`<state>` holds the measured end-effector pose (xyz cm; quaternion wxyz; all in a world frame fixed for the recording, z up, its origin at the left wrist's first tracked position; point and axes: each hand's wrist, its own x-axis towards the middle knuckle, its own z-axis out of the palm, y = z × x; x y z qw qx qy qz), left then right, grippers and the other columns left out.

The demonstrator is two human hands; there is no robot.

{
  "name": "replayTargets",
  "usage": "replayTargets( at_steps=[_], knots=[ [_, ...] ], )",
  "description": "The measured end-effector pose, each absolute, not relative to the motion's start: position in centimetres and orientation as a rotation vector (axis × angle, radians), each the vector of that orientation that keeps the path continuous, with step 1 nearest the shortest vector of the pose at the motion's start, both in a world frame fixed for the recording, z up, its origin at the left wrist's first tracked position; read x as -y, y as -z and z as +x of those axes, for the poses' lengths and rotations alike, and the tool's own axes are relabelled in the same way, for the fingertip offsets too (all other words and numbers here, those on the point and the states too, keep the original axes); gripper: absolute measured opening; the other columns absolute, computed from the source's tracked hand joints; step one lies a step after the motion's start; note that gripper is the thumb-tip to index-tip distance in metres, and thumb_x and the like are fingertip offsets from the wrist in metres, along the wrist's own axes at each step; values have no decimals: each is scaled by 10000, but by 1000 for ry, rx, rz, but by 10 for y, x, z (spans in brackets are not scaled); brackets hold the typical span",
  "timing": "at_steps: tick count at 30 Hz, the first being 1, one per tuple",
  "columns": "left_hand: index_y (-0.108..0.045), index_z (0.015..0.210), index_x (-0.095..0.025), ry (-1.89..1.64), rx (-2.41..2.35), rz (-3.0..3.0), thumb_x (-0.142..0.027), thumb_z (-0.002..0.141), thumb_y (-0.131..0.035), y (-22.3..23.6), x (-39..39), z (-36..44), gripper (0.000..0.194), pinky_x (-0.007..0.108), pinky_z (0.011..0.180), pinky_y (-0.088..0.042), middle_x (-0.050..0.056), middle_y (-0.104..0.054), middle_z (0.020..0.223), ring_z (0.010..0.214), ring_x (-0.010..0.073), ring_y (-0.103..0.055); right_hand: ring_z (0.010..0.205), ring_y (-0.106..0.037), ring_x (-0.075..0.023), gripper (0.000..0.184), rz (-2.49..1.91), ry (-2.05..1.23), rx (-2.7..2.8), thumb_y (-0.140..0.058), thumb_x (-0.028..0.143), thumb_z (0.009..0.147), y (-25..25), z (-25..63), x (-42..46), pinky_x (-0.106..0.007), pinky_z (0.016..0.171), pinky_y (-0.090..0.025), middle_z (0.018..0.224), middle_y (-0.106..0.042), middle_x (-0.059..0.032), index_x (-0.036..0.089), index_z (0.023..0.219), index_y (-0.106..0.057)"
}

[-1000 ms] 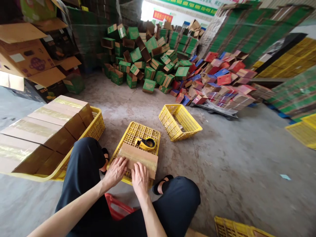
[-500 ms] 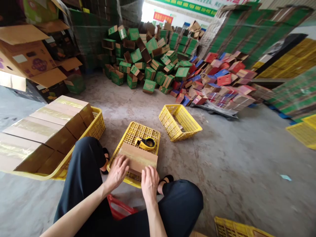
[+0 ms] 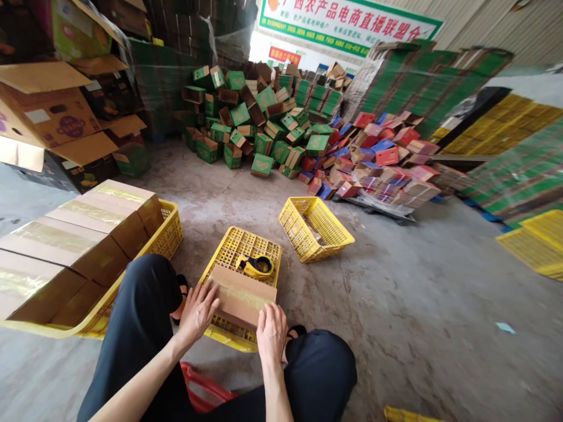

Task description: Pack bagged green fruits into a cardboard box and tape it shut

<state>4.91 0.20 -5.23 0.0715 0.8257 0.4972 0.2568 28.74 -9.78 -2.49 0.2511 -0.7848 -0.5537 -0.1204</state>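
A closed cardboard box [image 3: 240,293] with clear yellowish tape along its top lies on an upturned yellow plastic crate [image 3: 233,240] between my knees. My left hand [image 3: 199,308] is at the box's left end, fingers slightly spread and bent over its edge. At the right end, my right hand [image 3: 271,331] has its fingers curled over the corner. The two hands hold the box between them; their palms and thumbs are partly hidden. Just beyond the box, a yellow and black tape dispenser [image 3: 259,266] rests on the crate.
To the left, a large yellow crate [image 3: 176,225] holds several taped cartons [image 3: 94,211]. Another yellow crate [image 3: 328,249] stands ahead on the concrete floor. Farther back are heaps of green boxes [image 3: 263,165] and red and blue boxes [image 3: 387,156]. Something red [image 3: 202,390] shows beneath me.
The camera view has tilted up slightly, showing more of the banner. Both hands stay at the ends of the box; the left fingers sit slightly farther out along its left end.
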Motion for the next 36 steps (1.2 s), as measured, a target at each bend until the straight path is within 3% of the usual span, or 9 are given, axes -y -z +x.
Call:
replayTargets(
  at_steps=[4, 8, 11, 15, 19, 23, 30, 36],
  knots=[
    [-580, 1487, -210, -777, -1403, 2566, -429, 1078, -450, 57, 3, 71, 483, 607, 1190, -376, 169, -489, 1601, 1522, 385, -387, 1370, -542, -278, 385, -2025, 167, 1799, -416, 298, 1077, 23, 249, 81, -450, 1138, -431, 1426, -661, -124, 211, 1324, -697],
    [-534, 1531, -285, -719, -1262, 2643, -451, 1075, -466, 58, -3, 96, 490, 597, 1165, -408, 132, -488, 1610, 1519, 367, -403, 1473, -465, -285, 483, -2081, -14, 1933, -381, 221, 1061, 17, 242, 58, -557, 1209, -363, 1563, -561, -110, 243, 1507, -567],
    [-535, 1534, -271, -706, -1314, 2632, -524, 1069, -463, 56, -19, 103, 535, 580, 1174, -403, 121, -476, 1622, 1503, 362, -426, 1509, -409, -356, 489, -2282, -89, 1857, -369, 322, 1080, 5, 267, 42, -666, 1162, -371, 1611, -499, -134, 243, 1529, -548],
    [-541, 1538, -257, -731, -1386, 2639, -555, 1069, -444, 58, -38, 102, 565, 552, 1217, -341, 115, -461, 1634, 1511, 349, -412, 1531, -377, -349, 532, -2424, -214, 1775, -309, 419, 1093, -5, 301, 31, -659, 1069, -469, 1632, -463, -146, 268, 1570, -488],
    [-476, 1587, -240, -766, -1339, 2689, -658, 1035, -442, 64, -46, 99, 693, 526, 1237, -295, 131, -402, 1668, 1535, 353, -364, 1555, -328, -381, 583, -2439, -84, 1723, -288, 455, 1095, 5, 294, 37, -696, 1120, -404, 1658, -408, -180, 203, 1594, -453],
    [-463, 1597, -228, -730, -1296, 2705, -728, 1005, -422, 64, -48, 98, 776, 530, 1232, -294, 158, -395, 1666, 1528, 378, -365, 1509, -401, -424, 576, -2348, 129, 1733, -311, 488, 1089, 16, 261, 58, -704, 1109, -405, 1619, -464, -196, 207, 1524, -564],
    [-492, 1578, -225, -712, -1284, 2666, -700, 1023, -408, 65, -49, 100, 736, 537, 1221, -317, 160, -425, 1649, 1522, 371, -380, 1352, -592, -391, 522, -2248, 196, 1801, -355, 446, 1083, 17, 238, 88, -605, 1070, -482, 1515, -592, -192, 207, 1428, -667],
    [-507, 1568, -260, -715, -1253, 2662, -642, 1029, -464, 70, -49, 99, 662, 550, 1202, -366, 144, -424, 1653, 1526, 360, -385, 1398, -553, -404, 477, -2370, 168, 1685, -394, 420, 1077, 15, 246, 62, -661, 1067, -460, 1549, -562, -168, 274, 1465, -630]
  ],
)
